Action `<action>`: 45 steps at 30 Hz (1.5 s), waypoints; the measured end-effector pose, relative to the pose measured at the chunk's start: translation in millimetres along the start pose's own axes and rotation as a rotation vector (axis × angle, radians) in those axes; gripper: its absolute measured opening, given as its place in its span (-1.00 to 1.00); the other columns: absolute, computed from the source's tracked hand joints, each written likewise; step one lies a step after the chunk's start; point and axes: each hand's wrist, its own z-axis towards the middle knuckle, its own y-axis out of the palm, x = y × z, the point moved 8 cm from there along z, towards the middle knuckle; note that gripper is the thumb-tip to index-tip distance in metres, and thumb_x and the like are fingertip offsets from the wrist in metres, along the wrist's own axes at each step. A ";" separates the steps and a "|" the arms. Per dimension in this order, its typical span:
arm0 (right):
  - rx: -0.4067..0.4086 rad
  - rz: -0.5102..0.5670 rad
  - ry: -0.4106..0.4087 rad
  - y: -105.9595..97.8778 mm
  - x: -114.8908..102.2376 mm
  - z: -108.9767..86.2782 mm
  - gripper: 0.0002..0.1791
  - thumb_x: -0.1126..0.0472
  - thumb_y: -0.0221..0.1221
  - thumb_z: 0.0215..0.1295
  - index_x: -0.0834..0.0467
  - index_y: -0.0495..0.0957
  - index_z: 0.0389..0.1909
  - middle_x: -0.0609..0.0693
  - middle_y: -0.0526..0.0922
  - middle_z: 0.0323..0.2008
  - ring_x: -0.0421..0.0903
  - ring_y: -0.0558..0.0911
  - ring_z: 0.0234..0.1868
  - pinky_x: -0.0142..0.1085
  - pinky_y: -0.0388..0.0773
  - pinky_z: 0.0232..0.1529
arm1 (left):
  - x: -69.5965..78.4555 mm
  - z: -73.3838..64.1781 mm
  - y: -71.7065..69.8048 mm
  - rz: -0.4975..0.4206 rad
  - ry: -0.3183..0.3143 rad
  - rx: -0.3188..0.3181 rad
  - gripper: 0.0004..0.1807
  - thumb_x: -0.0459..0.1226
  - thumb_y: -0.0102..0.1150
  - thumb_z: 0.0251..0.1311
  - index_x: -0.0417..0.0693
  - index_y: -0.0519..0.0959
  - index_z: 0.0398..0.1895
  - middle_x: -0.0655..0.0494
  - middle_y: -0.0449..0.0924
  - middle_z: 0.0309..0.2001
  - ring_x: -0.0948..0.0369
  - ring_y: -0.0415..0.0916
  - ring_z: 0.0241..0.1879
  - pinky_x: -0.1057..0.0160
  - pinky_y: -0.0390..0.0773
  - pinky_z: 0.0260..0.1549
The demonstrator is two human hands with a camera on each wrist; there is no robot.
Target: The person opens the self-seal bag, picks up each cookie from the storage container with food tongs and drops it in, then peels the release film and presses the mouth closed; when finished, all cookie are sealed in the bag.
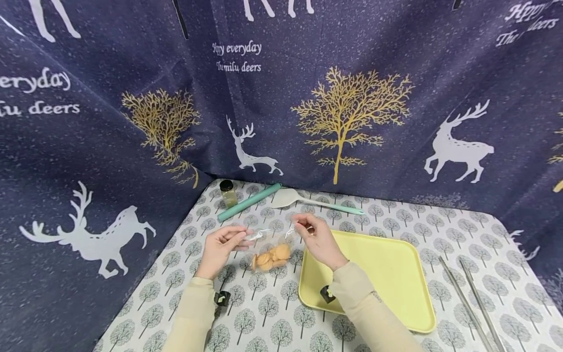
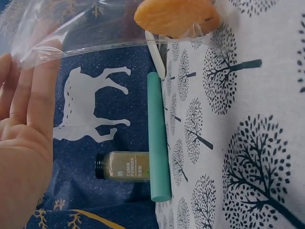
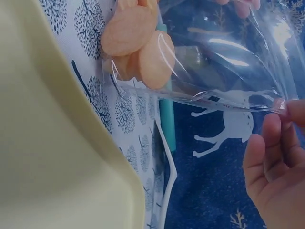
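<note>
A clear plastic bag [image 3: 209,62] hangs between both hands, held by its top edge. Several round orange-tan pieces [image 1: 272,257], like crackers or chips, lie in its bottom. My left hand [image 1: 224,245] pinches the bag's left top corner between thumb and fingers. At the opposite corner, my right hand [image 1: 318,240] pinches the film with thumb and fingertips. In the left wrist view one orange piece [image 2: 178,18] shows through the film, and the left palm [image 2: 24,157] faces the camera. The right fingers [image 3: 272,143] curl below the pinched corner in the right wrist view.
A yellow tray [image 1: 387,274] lies under the right forearm. Behind the bag are a teal rod [image 1: 249,202], a jar labelled cumin powder [image 2: 126,166] with a black lid, and a white spatula with a teal handle [image 1: 338,208]. Metal tongs [image 1: 472,298] lie at the right.
</note>
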 end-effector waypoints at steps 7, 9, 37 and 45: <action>-0.003 0.060 -0.001 -3.3 0.8 0.3 -0.78 0.37 0.15 0.36 0.14 0.71 -0.10 0.09 0.69 -0.28 -0.06 0.53 -0.30 -0.33 0.50 -0.25 | 2.5 -1.0 -2.7 -0.012 0.015 0.016 -0.75 -0.45 0.08 0.34 -0.44 0.55 0.01 -0.28 0.67 -0.17 -0.08 0.68 -0.24 -0.09 0.62 -0.19; -0.007 0.082 0.010 -4.8 -4.1 -0.7 -0.80 0.40 0.14 0.35 0.20 0.72 -0.16 0.15 0.68 -0.31 -0.08 0.51 -0.32 -0.33 0.48 -0.25 | 3.0 -1.0 -4.4 0.023 -0.002 0.046 -0.79 -0.46 0.09 0.32 -0.43 0.58 -0.06 -0.16 0.70 -0.18 0.01 0.70 -0.24 0.01 0.66 -0.19; -0.014 0.043 0.099 -1.9 6.5 -1.5 -0.69 0.19 0.21 0.36 0.24 0.48 0.03 0.06 0.57 -0.24 -0.07 0.52 -0.26 -0.30 0.51 -0.22 | 22.4 1.9 5.8 0.163 0.048 0.047 -0.77 -0.54 0.29 0.10 -0.47 0.58 -0.15 -0.30 0.67 -0.22 0.18 0.68 -0.30 0.35 0.63 -0.22; -0.120 -0.075 0.076 6.3 6.7 -1.5 -0.62 0.14 0.37 0.17 0.18 0.60 -0.01 -0.05 0.52 -0.34 -0.12 0.50 -0.34 -0.31 0.53 -0.31 | 10.5 2.2 2.4 0.112 0.077 0.007 -0.63 -0.49 0.26 0.17 -0.29 0.54 0.07 -0.21 0.69 -0.18 0.08 0.68 -0.18 0.23 0.61 -0.04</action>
